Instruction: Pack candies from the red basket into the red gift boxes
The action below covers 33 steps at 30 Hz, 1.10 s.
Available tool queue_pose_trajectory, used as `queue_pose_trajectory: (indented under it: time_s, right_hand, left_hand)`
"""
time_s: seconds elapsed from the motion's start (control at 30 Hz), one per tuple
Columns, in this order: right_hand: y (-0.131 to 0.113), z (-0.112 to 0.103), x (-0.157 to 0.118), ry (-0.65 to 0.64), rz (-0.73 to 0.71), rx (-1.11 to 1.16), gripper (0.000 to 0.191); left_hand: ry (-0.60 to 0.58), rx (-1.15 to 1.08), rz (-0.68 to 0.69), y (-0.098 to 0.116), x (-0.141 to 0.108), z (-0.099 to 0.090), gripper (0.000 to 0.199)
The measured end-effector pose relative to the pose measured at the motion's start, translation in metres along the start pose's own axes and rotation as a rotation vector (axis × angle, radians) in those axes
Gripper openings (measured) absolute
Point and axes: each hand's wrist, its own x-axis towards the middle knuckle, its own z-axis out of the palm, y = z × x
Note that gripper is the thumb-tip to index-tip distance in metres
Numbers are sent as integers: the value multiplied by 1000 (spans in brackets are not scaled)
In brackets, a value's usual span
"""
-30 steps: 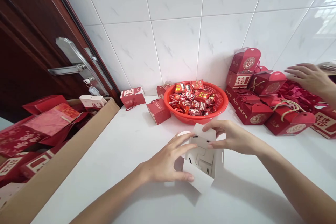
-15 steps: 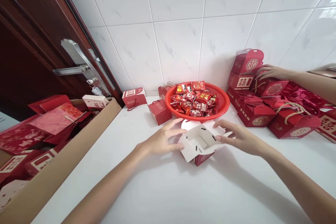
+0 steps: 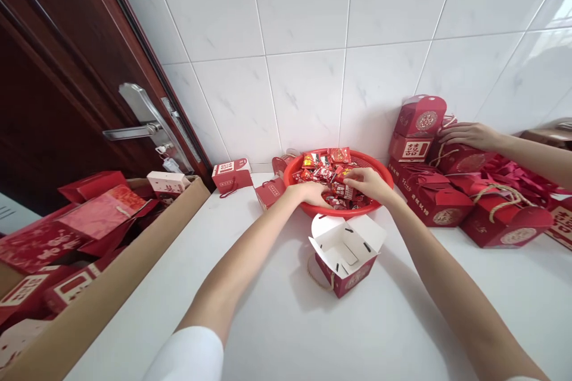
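Bright, soft light with window glare at upper right, faint shadows and wide-angle edge stretching.

I record the layout from the round red plastic basket (image 3: 388, 177), which stands on the flat white tabletop (image 3: 277, 339). In it lie red foil-wrapped sweets (image 3: 340, 155). Before it, nearer me, sits the open red-and-white card box (image 3: 357, 277). Just left is one closed red card box (image 3: 269, 192); farther left, another oblong red card box (image 3: 232, 174). Well left, the brown cardboard carton (image 3: 120, 286) holds red paper boxes (image 3: 24, 292). Right: piled red card boxes (image 3: 431, 190), then shiny pink-red ribbons (image 3: 529, 169) beyond. Behind: the white tiled wall (image 3: 304, 89).
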Motion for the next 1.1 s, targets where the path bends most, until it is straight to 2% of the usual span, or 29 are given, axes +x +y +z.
queue_pose_trajectory:
  time_s: [0.1,0.23,0.4,0.53,0.8,0.97,1.1]
  right_hand:
    - [15,1,8,-32,46,72,35]
    - [20,-3,7,-64,94,174,45]
    - [19,-2,3,-39,93,224,47]
    - [17,-3,1,7,75,226,44]
    - [17,-3,-1,60,57,217,38]
    - [19,-4,0,71,60,198,35]
    - [20,-5,1,56,66,176,33]
  left_hand:
    - [-66,45,-12,1,13,7,75]
    - [-105,78,-5,2,17,14,70]
    - [-103,86,6,2,20,15,63]
    - [-76,69,10,0,23,16,66]
    - [42,-43,-38,-1,20,17,64]
    - [198,-263,-40,-4,21,17,40]
    - [325,-468,-49,-10,26,18,38]
